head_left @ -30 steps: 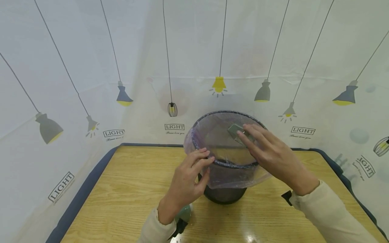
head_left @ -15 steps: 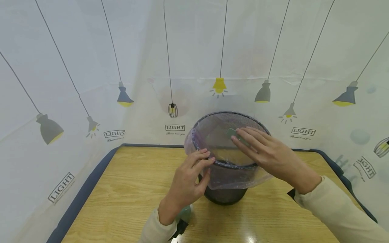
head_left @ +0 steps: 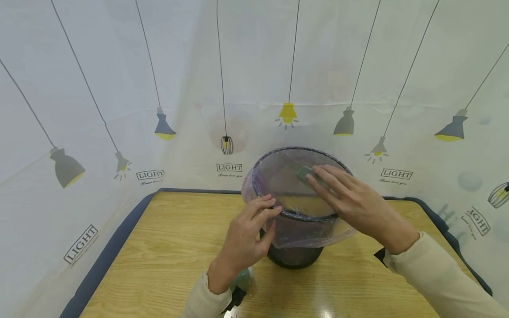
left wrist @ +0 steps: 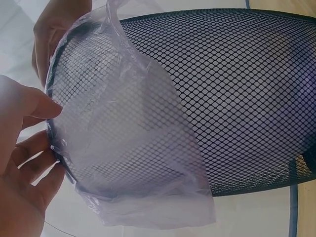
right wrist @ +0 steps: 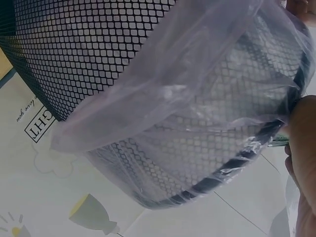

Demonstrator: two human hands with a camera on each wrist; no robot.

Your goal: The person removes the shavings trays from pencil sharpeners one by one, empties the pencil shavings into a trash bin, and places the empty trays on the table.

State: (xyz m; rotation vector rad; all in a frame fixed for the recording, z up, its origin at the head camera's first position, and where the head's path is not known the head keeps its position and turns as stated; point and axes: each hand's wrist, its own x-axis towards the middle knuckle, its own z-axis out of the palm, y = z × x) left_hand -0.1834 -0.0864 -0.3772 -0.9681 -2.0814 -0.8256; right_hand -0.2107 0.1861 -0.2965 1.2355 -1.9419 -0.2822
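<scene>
A black mesh wastebasket [head_left: 295, 258] stands on the table, tilted in my view, with a thin translucent purple bin liner [head_left: 304, 236] folded over its rim. My left hand [head_left: 248, 229] holds the near left of the rim, fingertips on top and thumb against the liner outside; the left wrist view shows the thumb [left wrist: 47, 104] at the rim. Over the opening, my right hand [head_left: 354, 198] holds a small flat greenish piece [head_left: 304, 173] with rounded corners, its kind unclear. The right thumb is hidden in the head view. Only a green sliver shows beside the right hand [right wrist: 303, 143] in the right wrist view.
A round green object [head_left: 242, 279] sits by my left wrist, partly covered by the sleeve and a black strap. The wooden table [head_left: 171, 247] has a dark blue edging. Behind it hangs a pale backdrop [head_left: 191, 88] printed with lamps.
My right hand shifts slightly left over the opening, and the greenish piece turns so that more of it lies under the fingers. My left hand stays on the rim.
</scene>
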